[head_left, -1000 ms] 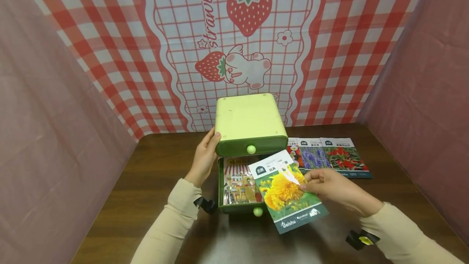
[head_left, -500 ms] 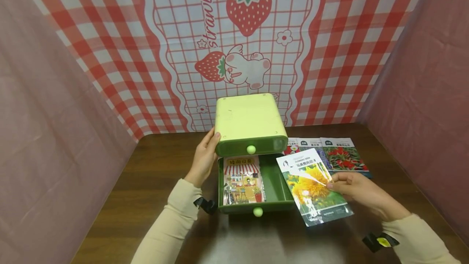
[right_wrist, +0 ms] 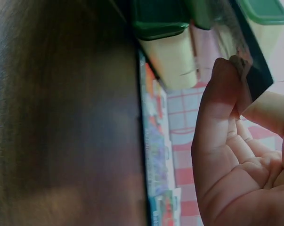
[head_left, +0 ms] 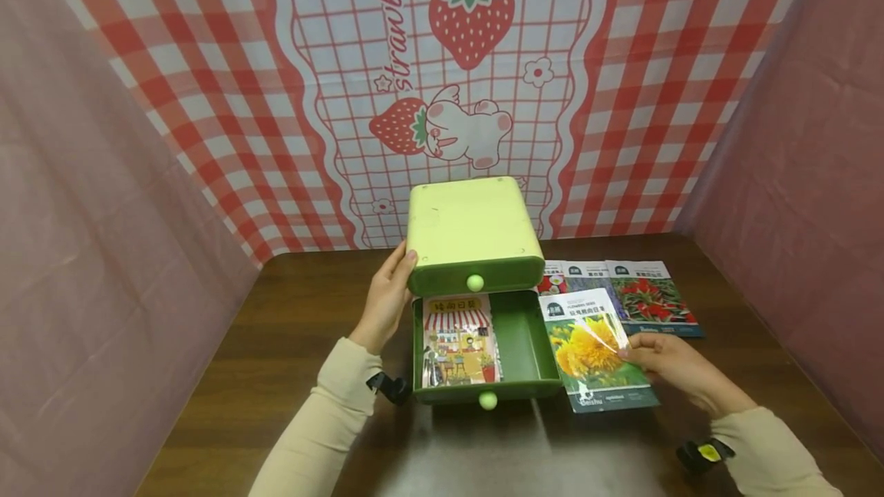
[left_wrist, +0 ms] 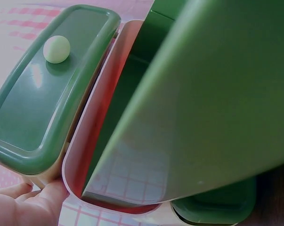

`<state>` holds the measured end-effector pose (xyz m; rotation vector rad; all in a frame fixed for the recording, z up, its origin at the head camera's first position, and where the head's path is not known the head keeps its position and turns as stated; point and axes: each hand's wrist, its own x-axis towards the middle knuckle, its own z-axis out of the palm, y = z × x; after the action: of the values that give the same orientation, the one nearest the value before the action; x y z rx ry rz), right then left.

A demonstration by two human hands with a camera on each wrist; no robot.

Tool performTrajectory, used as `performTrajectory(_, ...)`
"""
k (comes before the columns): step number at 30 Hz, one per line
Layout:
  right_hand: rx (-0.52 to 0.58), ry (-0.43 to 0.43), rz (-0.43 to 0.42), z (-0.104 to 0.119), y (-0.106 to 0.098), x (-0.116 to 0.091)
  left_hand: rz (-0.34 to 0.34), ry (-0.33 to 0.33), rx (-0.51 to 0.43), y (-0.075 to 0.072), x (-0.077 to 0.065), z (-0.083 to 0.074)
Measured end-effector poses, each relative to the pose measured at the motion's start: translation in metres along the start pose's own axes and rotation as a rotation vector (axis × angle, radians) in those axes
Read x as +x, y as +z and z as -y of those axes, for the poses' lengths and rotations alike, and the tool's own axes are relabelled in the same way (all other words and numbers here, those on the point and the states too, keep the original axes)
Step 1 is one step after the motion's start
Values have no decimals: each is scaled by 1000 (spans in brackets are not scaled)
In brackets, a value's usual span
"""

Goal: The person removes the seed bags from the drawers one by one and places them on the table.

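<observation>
A small desktop drawer cabinet (head_left: 476, 221) stands on the table, its top pale yellow-green. My left hand (head_left: 384, 297) rests against its left side, thumb by the front corner; in the left wrist view the fingers lie beside the closed upper drawer (left_wrist: 38, 99). Below that, a green drawer (head_left: 528, 340) is pulled out. A seed packet (head_left: 459, 343) with a striped-awning shop picture lies in its left half; the right half shows bare green bottom. My right hand (head_left: 684, 370) pinches the right edge of a yellow-flower seed packet (head_left: 597, 374) between thumb and finger, just right of the drawer.
Behind the held packet, seed packets overlap in a row: red flowers (head_left: 652, 297), purple flowers (head_left: 585, 274) and one partly hidden with red and white blooms (head_left: 552, 282). A red checked cloth (head_left: 642, 98) hangs behind the wooden table (head_left: 276, 374); pink curtains flank it.
My right hand first carried the yellow-flower packet rightward from over the drawer, uncovering its right half, then shifted slightly left and turned it more upright. The left hand stayed on the cabinet.
</observation>
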<state>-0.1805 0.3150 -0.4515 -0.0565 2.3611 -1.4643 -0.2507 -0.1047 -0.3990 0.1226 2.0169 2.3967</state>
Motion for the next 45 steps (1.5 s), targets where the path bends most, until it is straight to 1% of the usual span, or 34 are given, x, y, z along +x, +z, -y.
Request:
performTrajectory(3, -7, 5, -6, -6, 5, 6, 1, -2, -2, 0, 0, 0)
performTrajectory(6, -22, 23, -29, -10, 11, 11, 4, -1, 2, -1, 0, 0)
performTrajectory(12, -56, 28, -75, -16, 24, 18, 1, -3, 9, 0, 0, 1)
performTrajectory(18, -140, 38, -119, -17, 31, 21, 0, -2, -2, -1, 1, 0)
performTrajectory(22, -147, 47, -133, -18, 35, 23, 9, 3, -4, -1, 0, 0)
performTrajectory(25, -132, 49, -131, -17, 38, 23, 9, 4, -1, -1, 0, 0)
performTrajectory(28, -158, 30, -133, -17, 41, 23, 7, 5, 7, -1, 0, 0)
performTrajectory(33, -286, 3, -157, -14, 45, 23, 0, -8, 11, -1, 1, 1)
performTrajectory(37, -377, 7, -182, -10, 48, 21, -3, -14, 12, -1, 1, 1)
performTrajectory(41, -429, 29, -196, -6, 48, 19, -3, -12, 10, -1, 1, 0)
performTrajectory(45, -455, 53, -194, -5, 48, 20, -6, -11, 10, -1, 1, 1)
